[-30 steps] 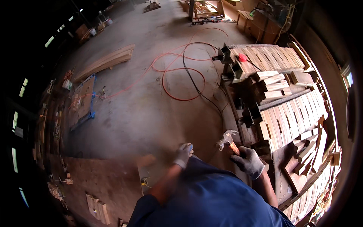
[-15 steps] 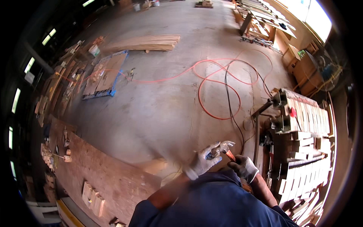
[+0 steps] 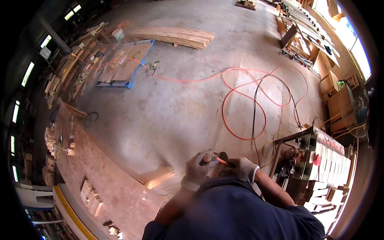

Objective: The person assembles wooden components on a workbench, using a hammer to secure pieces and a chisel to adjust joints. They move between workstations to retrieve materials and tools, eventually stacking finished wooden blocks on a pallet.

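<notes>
Both my hands wear pale work gloves and meet low in the middle of the view, close in front of my dark blue shirt. A claw hammer (image 3: 221, 161) with an orange handle is between them. My right hand (image 3: 241, 168) is wrapped round the handle. Fingers of my left hand (image 3: 200, 166) curl at the metal head, where a dark round end shows. A small round brownish piece shows at the left fingers; I cannot make out what it is. The glove hides much of the head.
A long brown worktable (image 3: 116, 188) runs along my left, with small wood blocks (image 3: 91, 198) on it. Stacked wood pieces (image 3: 330, 162) stand on a rack to my right. A red hose (image 3: 225, 116) loops across the floor ahead. Beyond lie a blue-edged pallet (image 3: 114, 83) and long boards (image 3: 172, 36).
My hands have moved left with the hammer and drawn closer together. Its shiny curved claw, plain before, no longer shows clearly. The whole scene has shifted right and down in the view.
</notes>
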A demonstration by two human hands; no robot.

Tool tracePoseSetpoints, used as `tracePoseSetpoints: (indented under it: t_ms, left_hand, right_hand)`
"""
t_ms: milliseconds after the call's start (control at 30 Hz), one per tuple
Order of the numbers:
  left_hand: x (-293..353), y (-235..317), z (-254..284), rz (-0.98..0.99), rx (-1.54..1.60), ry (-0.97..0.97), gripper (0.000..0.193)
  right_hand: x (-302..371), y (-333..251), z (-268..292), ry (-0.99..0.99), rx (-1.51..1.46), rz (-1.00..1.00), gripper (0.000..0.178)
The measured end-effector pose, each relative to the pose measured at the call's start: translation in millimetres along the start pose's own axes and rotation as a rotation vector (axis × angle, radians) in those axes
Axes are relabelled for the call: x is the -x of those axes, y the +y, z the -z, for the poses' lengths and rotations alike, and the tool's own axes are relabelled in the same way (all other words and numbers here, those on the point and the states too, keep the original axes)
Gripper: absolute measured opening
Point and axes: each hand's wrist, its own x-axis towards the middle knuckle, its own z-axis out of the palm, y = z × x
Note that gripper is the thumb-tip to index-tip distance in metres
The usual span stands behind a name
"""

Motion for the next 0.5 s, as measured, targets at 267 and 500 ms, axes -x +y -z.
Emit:
tracePoseSetpoints:
  t_ms: [267,500]
  left_hand:
    - [-40.5,22.6,8.1,0.054,-0.018,0.421,0.031]
    - [-48.6,32.4,48.9,0.138,0.063,0.594,0.031]
  right_hand:
    - [-60.2,-14.0,102.6,-0.200,0.356,-0.030,0.049]
    - [-119.9,-49.5,107.3,-0.286,0.503,0.008,0.045]
